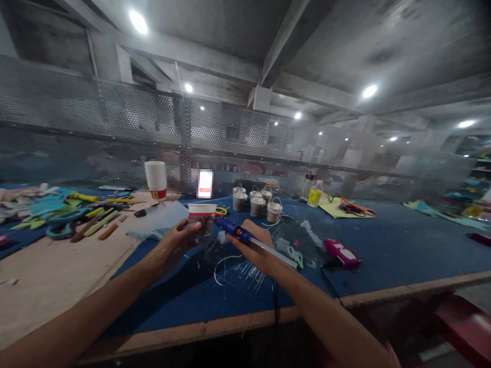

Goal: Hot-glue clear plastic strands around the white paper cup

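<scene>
My left hand (pixel 186 234) is closed around a paper cup (pixel 202 210) with a white and red upper part; its lower part looks wrapped in dark cord. In my right hand (pixel 256 244) is a blue glue gun (pixel 233 228), with a long pale glue stick (pixel 274 251) sticking out of its rear. The gun's tip points at the cup's right side; whether they touch I cannot tell. Behind my hands stand several small handled baskets (pixel 258 204). Yellow scissor handles (pixel 221 210) show just behind the cup. Loose strands (pixel 253 273) lie below my right hand.
A stack of paper cups (pixel 155 179) stands at the back left. Scissors (pixel 63 223), markers (pixel 94 223) and coloured scraps (pixel 38 204) crowd the left side. A magenta device (pixel 342 254) lies to the right, with a yellow-labelled bottle (pixel 315 194) behind. Perforated metal panels (pixel 230 138) border the back.
</scene>
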The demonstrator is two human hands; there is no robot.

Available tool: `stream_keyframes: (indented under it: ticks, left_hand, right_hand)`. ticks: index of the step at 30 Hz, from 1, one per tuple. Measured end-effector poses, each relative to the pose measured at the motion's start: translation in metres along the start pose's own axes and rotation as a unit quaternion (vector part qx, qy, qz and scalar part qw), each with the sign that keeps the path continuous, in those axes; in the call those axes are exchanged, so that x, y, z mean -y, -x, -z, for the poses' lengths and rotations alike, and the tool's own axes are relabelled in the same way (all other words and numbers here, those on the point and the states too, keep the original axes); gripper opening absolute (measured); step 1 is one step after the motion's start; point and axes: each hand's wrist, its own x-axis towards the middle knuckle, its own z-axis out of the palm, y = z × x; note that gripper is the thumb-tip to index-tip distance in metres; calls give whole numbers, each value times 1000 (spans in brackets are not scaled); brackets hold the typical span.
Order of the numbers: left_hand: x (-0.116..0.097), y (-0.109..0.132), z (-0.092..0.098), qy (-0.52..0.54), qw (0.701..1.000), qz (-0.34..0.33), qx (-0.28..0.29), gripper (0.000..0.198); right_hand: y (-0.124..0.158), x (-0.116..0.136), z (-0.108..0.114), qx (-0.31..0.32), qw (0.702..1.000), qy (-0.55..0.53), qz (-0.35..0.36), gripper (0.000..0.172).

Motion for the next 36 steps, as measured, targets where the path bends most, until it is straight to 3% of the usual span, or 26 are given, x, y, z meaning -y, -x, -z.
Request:
stream_keyframes:
  ticks: [24, 36]
  left_hand:
    - [-1, 2, 3, 32, 998, 14, 58, 36]
    - [0, 1, 9, 29, 997, 34, 56, 37]
  right_hand:
    - [-1, 1, 2, -3, 999, 6, -35, 43]
    - [0, -1, 2, -3, 999, -4, -36, 41]
